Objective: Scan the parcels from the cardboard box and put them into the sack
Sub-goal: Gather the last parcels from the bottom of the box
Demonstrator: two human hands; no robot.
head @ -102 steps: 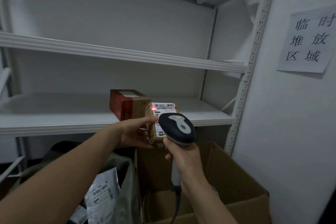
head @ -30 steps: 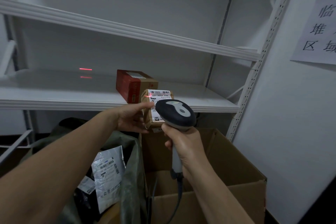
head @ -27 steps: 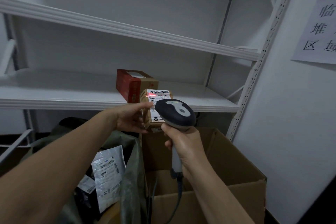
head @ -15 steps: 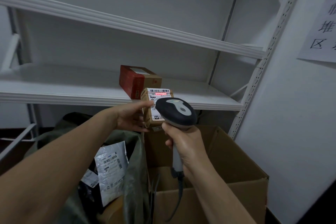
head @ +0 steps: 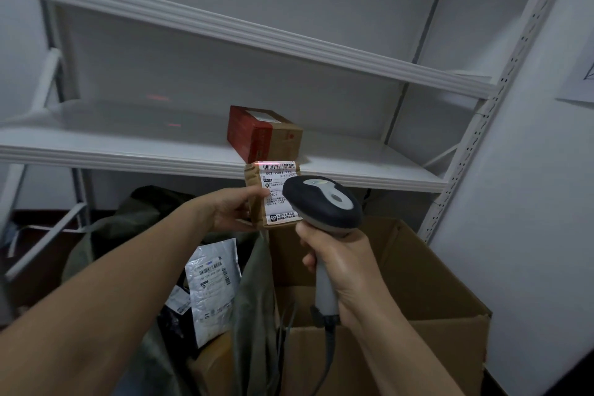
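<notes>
While the left hand [head: 229,209] grips a small parcel [head: 273,194] upright, the right hand [head: 340,264] clasps the scanner [head: 323,202]; red light crosses the label's barcode [head: 279,166]; both above the cardboard box [head: 434,292].

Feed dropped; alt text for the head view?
The left hand holds a small brown parcel while the right hand aims a scanner at it, red line on its barcode. Below sit the cardboard box and a green sack.

two hands: left hand [head: 229,209], right hand [head: 342,264]. one scanner [head: 321,202]. two boxed parcels: brown parcel [head: 276,178] at centre, red box [head: 262,135] at 12 o'clock. one cardboard box [head: 434,299] at 4 o'clock. one sack [head: 254,299] at 7 o'clock, with two packets showing: silver pouch [head: 213,286], small packet [head: 177,299]. two shelves: upper shelf [head: 225,30], lower shelf [head: 128,145]. one sign [head: 580,80] at 3 o'clock.
</notes>
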